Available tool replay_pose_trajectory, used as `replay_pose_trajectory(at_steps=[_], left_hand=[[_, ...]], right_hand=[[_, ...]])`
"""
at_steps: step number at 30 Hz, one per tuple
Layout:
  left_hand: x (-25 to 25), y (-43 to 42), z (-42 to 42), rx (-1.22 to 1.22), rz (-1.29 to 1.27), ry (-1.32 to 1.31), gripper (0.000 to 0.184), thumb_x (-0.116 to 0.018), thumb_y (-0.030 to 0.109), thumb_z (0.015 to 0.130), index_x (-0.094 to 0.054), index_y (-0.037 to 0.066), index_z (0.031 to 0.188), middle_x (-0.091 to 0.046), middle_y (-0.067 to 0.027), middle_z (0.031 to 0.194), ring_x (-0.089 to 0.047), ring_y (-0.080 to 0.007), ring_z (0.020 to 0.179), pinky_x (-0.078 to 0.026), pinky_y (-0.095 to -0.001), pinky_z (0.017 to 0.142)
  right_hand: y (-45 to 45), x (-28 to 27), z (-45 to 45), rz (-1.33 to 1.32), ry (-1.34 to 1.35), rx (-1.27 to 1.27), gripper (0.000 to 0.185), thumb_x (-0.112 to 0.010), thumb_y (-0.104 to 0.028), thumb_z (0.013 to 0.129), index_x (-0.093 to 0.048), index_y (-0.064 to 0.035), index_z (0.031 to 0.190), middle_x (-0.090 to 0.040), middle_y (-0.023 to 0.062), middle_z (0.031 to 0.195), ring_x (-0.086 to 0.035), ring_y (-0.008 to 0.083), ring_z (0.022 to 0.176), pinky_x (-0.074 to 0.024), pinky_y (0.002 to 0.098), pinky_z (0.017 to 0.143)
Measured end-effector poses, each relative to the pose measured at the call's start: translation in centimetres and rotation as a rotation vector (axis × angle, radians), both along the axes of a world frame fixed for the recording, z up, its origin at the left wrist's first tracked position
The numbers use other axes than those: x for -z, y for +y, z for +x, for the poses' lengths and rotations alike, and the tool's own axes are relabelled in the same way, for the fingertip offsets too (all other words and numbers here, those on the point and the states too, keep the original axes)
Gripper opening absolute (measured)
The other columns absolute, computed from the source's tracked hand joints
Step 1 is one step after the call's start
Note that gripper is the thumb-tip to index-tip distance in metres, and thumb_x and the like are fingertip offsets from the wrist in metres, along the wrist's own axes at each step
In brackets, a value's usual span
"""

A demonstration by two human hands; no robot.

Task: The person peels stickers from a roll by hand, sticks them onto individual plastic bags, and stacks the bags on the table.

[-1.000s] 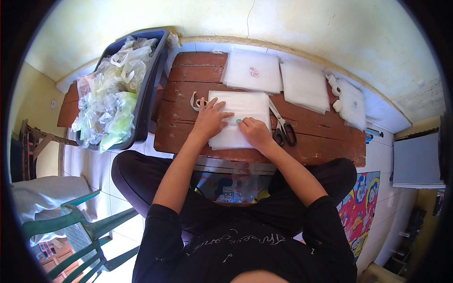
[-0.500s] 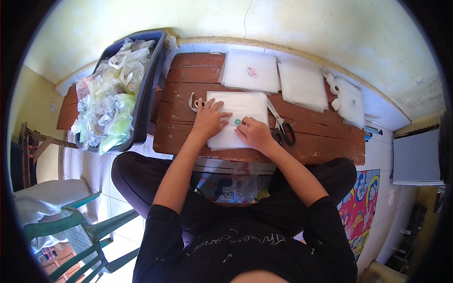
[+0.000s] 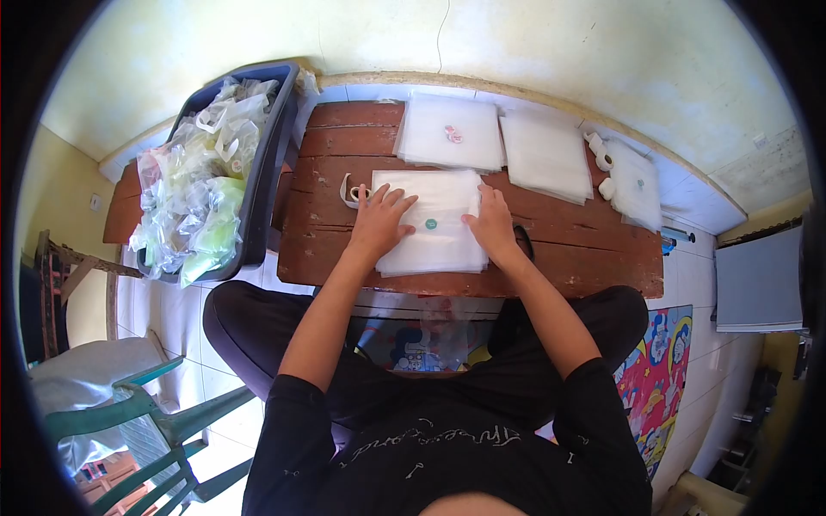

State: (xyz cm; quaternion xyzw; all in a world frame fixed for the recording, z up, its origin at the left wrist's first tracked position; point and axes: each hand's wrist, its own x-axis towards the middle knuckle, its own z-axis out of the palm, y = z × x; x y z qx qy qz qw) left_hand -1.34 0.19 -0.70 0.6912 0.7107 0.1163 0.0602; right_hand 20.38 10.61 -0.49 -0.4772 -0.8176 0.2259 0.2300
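Note:
A stack of clear plastic bags [image 3: 434, 249] lies on the brown wooden table in front of me, with a small green round sticker [image 3: 431, 224] on the top bag. My left hand [image 3: 381, 222] rests flat on the stack's left side, fingers spread. At the right edge of the stack, my right hand [image 3: 494, 222] lies with its fingers stretched out and its thumb on the top bag. Beside my left fingertips stands a roll of stickers [image 3: 354, 193]. The scissors [image 3: 524, 243] are mostly hidden under my right hand; part of a black handle shows.
More bag stacks lie along the back: one with pinkish stickers [image 3: 453, 134], a plain one [image 3: 546, 155] and one at the right [image 3: 635, 185]. White rolls [image 3: 602, 156] sit between these. A dark tub [image 3: 274, 129] of filled plastic bags stands left of the table [image 3: 327, 249].
My right hand has moved from the green sticker to the right edge of the stack, its fingers now stretched out and covering most of the scissors. My left hand stays nearly in place.

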Motion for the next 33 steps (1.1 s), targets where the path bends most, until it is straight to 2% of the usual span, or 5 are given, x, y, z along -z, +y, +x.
replay_pose_trajectory(at_steps=[7,20,26,28,33], left_hand=[[0.3,0.0,-0.4,-0.009,0.054,-0.031,0.061,-0.073,0.036,0.081,-0.053,0.022,0.136,-0.054,-0.0086,0.137,-0.039,-0.0292,0.137,-0.015,-0.0603,0.116],[0.1,0.1,-0.6,-0.035,0.038,-0.044,0.049,-0.072,0.031,0.083,-0.060,0.017,0.128,-0.052,-0.0116,0.137,-0.040,-0.0284,0.135,-0.015,-0.0569,0.117],[-0.3,0.0,-0.8,-0.053,0.091,-0.086,0.049,-0.073,0.025,0.082,-0.060,0.014,0.128,-0.051,-0.0147,0.139,-0.041,-0.0296,0.135,-0.019,-0.0558,0.117],[0.3,0.4,-0.8,-0.069,0.165,-0.154,0.049,-0.073,0.024,0.082,-0.059,0.013,0.128,-0.053,-0.0164,0.136,-0.044,-0.0318,0.131,-0.023,-0.0535,0.116],[-0.9,1.5,-0.3,-0.127,0.259,-0.554,0.047,-0.070,0.025,0.087,-0.058,0.005,0.128,-0.058,-0.0204,0.128,-0.055,-0.0330,0.121,-0.036,-0.0445,0.110]], right_hand=[[0.9,-0.3,0.1,-0.150,0.186,0.082,0.046,-0.073,-0.001,0.074,-0.059,0.0037,0.118,-0.067,0.0155,0.076,-0.067,0.0299,0.072,-0.0522,0.0364,0.069],[2.2,-1.5,1.2,0.173,0.140,0.060,0.016,-0.061,-0.013,0.089,-0.064,0.0036,0.089,-0.064,0.0224,0.072,-0.066,0.0330,0.068,-0.0490,0.0407,0.062],[3.3,-4.6,1.7,-0.363,0.481,0.001,0.017,-0.055,-0.015,0.097,-0.060,0.0020,0.095,-0.069,0.0172,0.093,-0.070,0.0272,0.087,-0.0573,0.0373,0.070],[3.7,-5.2,1.8,-0.632,0.699,-0.107,0.014,-0.050,-0.015,0.101,-0.055,-0.0025,0.100,-0.065,0.0134,0.117,-0.066,0.0257,0.103,-0.0586,0.0389,0.079],[3.3,-8.1,2.0,-0.847,1.000,-0.305,0.018,-0.042,-0.019,0.104,-0.050,-0.0048,0.098,-0.053,0.0210,0.135,-0.059,0.0322,0.118,-0.0563,0.0412,0.088]])
